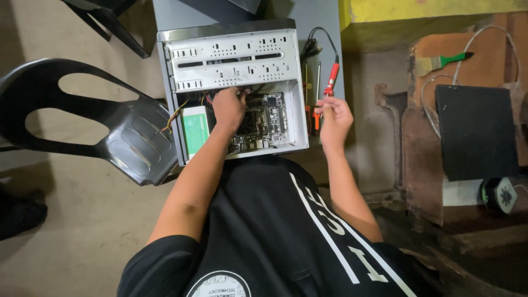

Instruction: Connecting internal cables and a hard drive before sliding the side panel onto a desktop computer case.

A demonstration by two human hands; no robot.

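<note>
Reaching into an open grey metal desktop computer case (234, 88), lying on its side on a grey table (324, 25), side panel already off and insides exposed. Left hand (228, 107) deep inside, fingers curled down among the cables just above the green and black motherboard (264, 124); whether anything is pinched between those fingers cannot be told, tips hidden. Right hand (333, 118) outside the case, just right of its wall, fingers closed around the lower end of a red-handled tool with a black cord (331, 77), held upright, possibly a soldering iron or tester.

Progress, judged from the layout: case opened, motherboard seated, pale green-labelled power unit (195, 129) in place left of the left fingers, coloured wires trailing from it. Drive bays above the left fingers look empty. Cabling or part work inside seems unfinished; panel not back on.

Counts: one computer case, one motherboard, one power unit. Two thin screwdrivers with orange handles (314, 113) on the table between the case wall and the right fingers. One red-handled tool in hand. One black plastic chair (126, 140) left of the case. Well to the right of the right fingers: one green-handled paintbrush (440, 61), one flat black panel (476, 132), one small black round object (500, 195), all on a worn rusty surface.
</note>
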